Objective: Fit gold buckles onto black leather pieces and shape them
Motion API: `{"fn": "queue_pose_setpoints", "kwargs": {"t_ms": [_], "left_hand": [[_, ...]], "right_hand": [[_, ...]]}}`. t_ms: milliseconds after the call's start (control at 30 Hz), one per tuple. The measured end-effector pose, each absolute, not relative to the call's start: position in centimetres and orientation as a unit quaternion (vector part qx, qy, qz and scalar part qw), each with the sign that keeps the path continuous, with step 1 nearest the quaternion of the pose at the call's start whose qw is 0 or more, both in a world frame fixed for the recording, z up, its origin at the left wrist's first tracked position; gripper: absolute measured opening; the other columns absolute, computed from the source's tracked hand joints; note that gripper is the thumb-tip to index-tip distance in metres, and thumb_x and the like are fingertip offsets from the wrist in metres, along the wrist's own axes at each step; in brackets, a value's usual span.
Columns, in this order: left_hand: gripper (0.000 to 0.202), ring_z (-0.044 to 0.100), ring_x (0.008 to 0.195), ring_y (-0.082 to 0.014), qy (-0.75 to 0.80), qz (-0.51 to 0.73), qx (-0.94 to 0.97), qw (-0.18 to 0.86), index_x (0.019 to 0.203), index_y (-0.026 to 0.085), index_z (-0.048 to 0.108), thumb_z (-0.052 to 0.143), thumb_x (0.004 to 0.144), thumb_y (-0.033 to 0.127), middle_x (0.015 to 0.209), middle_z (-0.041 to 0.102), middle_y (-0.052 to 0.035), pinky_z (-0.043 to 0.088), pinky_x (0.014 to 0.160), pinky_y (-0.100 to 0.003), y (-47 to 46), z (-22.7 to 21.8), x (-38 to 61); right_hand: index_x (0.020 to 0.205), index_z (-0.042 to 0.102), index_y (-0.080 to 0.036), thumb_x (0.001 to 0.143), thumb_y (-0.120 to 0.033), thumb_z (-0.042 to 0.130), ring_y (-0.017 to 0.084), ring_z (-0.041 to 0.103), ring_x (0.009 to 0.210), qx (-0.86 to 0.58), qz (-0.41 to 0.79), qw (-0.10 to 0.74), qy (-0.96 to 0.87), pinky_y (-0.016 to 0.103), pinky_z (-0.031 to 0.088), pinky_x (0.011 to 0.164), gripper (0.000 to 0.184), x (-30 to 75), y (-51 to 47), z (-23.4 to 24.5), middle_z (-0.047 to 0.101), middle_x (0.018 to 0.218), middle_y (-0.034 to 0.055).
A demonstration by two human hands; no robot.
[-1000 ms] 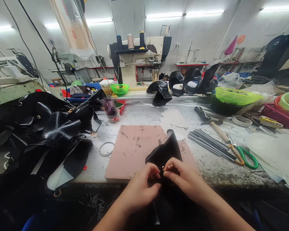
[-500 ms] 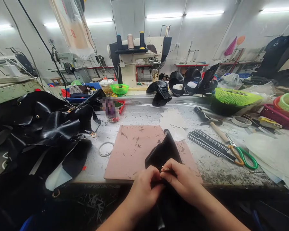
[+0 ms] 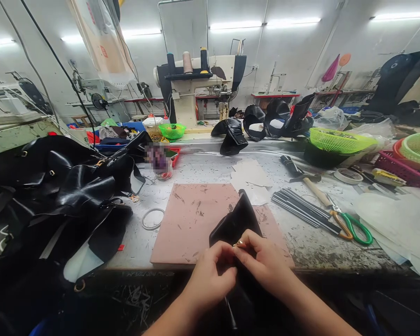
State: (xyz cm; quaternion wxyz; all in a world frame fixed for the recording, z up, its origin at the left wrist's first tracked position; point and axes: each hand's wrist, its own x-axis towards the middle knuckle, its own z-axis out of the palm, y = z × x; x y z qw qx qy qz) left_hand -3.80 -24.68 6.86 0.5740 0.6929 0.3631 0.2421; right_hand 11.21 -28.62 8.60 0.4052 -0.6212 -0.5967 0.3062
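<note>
Both hands meet at the near edge of the tabletop (image 3: 308, 242). The left hand (image 3: 210, 280) is clenched on the lower edge of a black leather piece (image 3: 236, 221), and the right hand (image 3: 262, 263) pinches a small gold fitting (image 3: 238, 243) against that same edge, the fingertips of the two nearly touching. Above the grip the leather stands up in a loose fold over the pink mat (image 3: 192, 219). Below it the leather hangs off the edge into shadow, where I can't make out how it lies. The fitting is tiny and only its tip shows between the fingers, so I'd judge it the likeliest thing to slip. If the pinch loosens it could drop past the edge into the dark scraps underneath. With nothing holding down the free fold, the leather could also twist and pull the edge out of line. The green-handled scissors (image 3: 353, 228) lie well off to the right of the grip, and the heap of black bags (image 3: 66, 196) well off to the left.
</note>
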Motion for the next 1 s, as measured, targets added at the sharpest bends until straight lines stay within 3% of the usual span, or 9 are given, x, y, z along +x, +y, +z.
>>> {"fn": "queue_pose_setpoints", "kwargs": {"t_ms": [67,133,233,367,467,567,667,800,1000], "left_hand": [[0.009,0.054,0.073,-0.0168,0.377,0.228,0.707,0.553,0.08,0.017,0.061,0.058,0.074,0.022,0.075,0.061,-0.0014,0.041,0.068,-0.027,-24.7,7.3,-3.6],[0.016,0.054,0.07,-0.0172,0.393,0.21,0.731,0.517,0.076,0.017,0.063,0.058,0.078,0.032,0.073,0.062,-0.0016,0.039,0.068,-0.029,-24.7,7.7,-3.5],[0.019,0.053,0.071,-0.0169,0.389,0.18,0.766,0.48,0.073,0.018,0.063,0.053,0.082,0.031,0.073,0.063,-0.0007,0.036,0.073,-0.03,-24.6,7.9,-3.5],[0.025,0.046,0.062,-0.0127,0.348,0.143,0.77,0.516,0.063,0.017,0.055,0.05,0.083,0.03,0.062,0.052,0.0031,0.033,0.063,-0.025,-24.0,7.4,-3.9],[0.029,0.04,0.058,-0.0119,0.338,0.115,0.738,0.572,0.059,0.017,0.048,0.044,0.084,0.032,0.057,0.042,0.0036,0.031,0.056,-0.024,-23.7,7.1,-4.4],[0.02,0.045,0.065,-0.0135,0.333,0.101,0.729,0.589,0.063,0.017,0.048,0.045,0.08,0.026,0.063,0.048,0.0026,0.035,0.063,-0.023,-23.5,7.0,-4.7],[0.012,0.048,0.072,-0.0153,0.347,0.089,0.758,0.546,0.066,0.018,0.05,0.052,0.075,0.025,0.066,0.049,0.0031,0.036,0.07,-0.025,-23.6,7.0,-4.9],[0.017,0.048,0.076,-0.018,0.369,0.075,0.776,0.506,0.062,0.018,0.05,0.051,0.076,0.028,0.063,0.049,0.002,0.036,0.074,-0.027,-23.7,6.8,-4.8],[0.029,0.059,0.082,-0.024,0.375,0.116,0.745,0.54,0.077,0.019,0.066,0.052,0.075,0.045,0.079,0.066,-0.0046,0.047,0.078,-0.032,-23.6,6.2,-4.4]], "right_hand": [[0.064,0.043,-0.021,0.081,-0.037,0.05,0.014,0.049,0.059,-0.614,0.316,0.415,-0.592,0.026,0.04,0.056,0.024,11.2,-28.7,8.4,0.051,0.062,-0.0019],[0.063,0.045,-0.021,0.081,-0.037,0.051,0.014,0.05,0.059,-0.61,0.324,0.423,-0.587,0.026,0.041,0.057,0.025,11.2,-28.7,8.1,0.051,0.062,-0.0015],[0.062,0.046,-0.021,0.081,-0.038,0.052,0.014,0.05,0.059,-0.609,0.321,0.456,-0.564,0.026,0.042,0.056,0.026,11.2,-28.9,7.4,0.051,0.061,-0.001],[0.062,0.05,-0.02,0.082,-0.04,0.052,0.015,0.052,0.06,-0.614,0.283,0.491,-0.55,0.027,0.044,0.056,0.028,11.1,-29.0,6.8,0.053,0.061,0.0002],[0.062,0.05,-0.02,0.082,-0.039,0.052,0.015,0.053,0.058,-0.625,0.266,0.449,-0.581,0.026,0.043,0.055,0.027,11.2,-28.9,7.2,0.055,0.06,-0.0002],[0.065,0.051,-0.021,0.083,-0.037,0.052,0.014,0.052,0.057,-0.629,0.274,0.412,-0.6,0.026,0.042,0.054,0.024,11.5,-28.8,7.6,0.057,0.061,-0.0005],[0.067,0.051,-0.021,0.084,-0.039,0.049,0.014,0.051,0.056,-0.635,0.272,0.431,-0.58,0.026,0.043,0.053,0.025,11.5,-28.8,7.3,0.056,0.06,-0.0005],[0.07,0.051,-0.021,0.086,-0.04,0.046,0.014,0.052,0.054,-0.634,0.262,0.463,-0.562,0.026,0.044,0.051,0.026,11.3,-28.8,6.6,0.055,0.06,-0.0001],[0.069,0.058,-0.021,0.084,-0.033,0.051,0.016,0.06,0.059,-0.615,0.164,0.463,-0.617,0.026,0.048,0.058,0.02,10.7,-28.6,6.9,0.065,0.064,0.0021]]}}
